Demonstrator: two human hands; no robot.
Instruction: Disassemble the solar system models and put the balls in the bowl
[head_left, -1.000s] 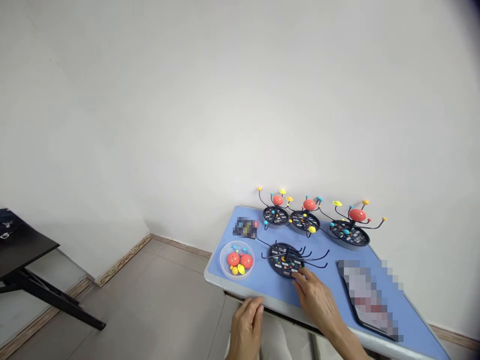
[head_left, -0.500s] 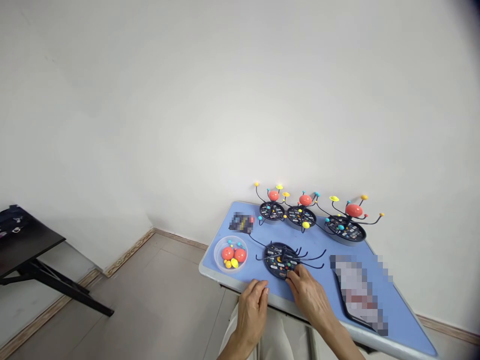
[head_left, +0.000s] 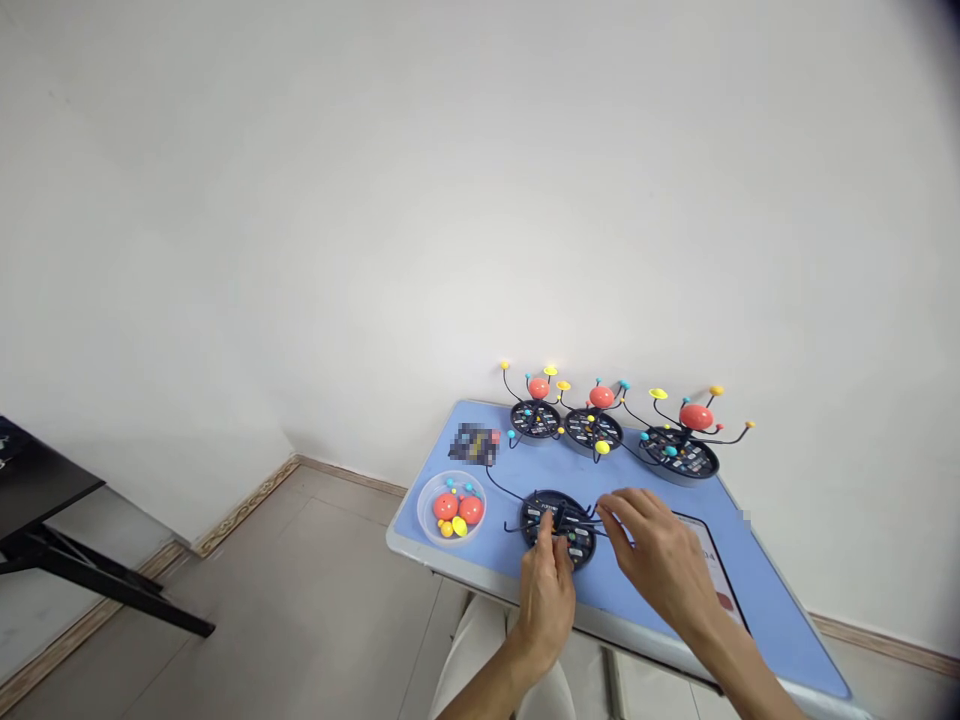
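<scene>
Black orrery base: the round, printed disc sits flat on the blue tabletop, near the edge closest to you and in front of both your hands.
Central hub: it rises from the disc's middle, just ahead of your left fingertips and to the left of your right ones.
Bunched curved arms: these thin black rods have the long axis that matters, running sideways from the hub towards your right fingers, roughly along the near edge of the table.
Lone curved arm: one rod leads off to the far left, well apart from your right hand.
Left hand: yours is the nearer to the hub and disc; its index finger points forward over the disc with the thumb beside it. You may be steadying the disc or hub, but whether the fingers grip anything cannot be told.
Right hand: yours is the nearer to the outer ends of the bunched rods; thumb and index finger come close together there, though whether a rod is pinched between them is hidden.
Clear bowl: it stands left of the disc, apart from both hands, its rim around coloured balls.
Tablet: it lies partly behind your right hand.
</scene>
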